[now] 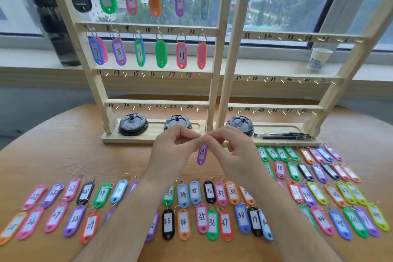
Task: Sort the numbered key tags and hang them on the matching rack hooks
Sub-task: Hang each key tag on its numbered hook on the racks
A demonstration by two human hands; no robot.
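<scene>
A purple key tag marked 13 hangs between my hands above the table. My left hand and my right hand both pinch its ring at the top, fingertips meeting. The left wooden rack carries tags 1 to 6 on its top row and 7 to 12 on the second row. Its hooks 13 to 18 and 19 to 24 are bare. The right rack has bare hooks numbered 25 to 48. Several numbered tags lie in rows on the table.
Three black cup lids sit in the racks' base trays, and black pens lie in the right tray. A paper cup stands on the windowsill and a dark bottle at the left. Tag rows span the round wooden table.
</scene>
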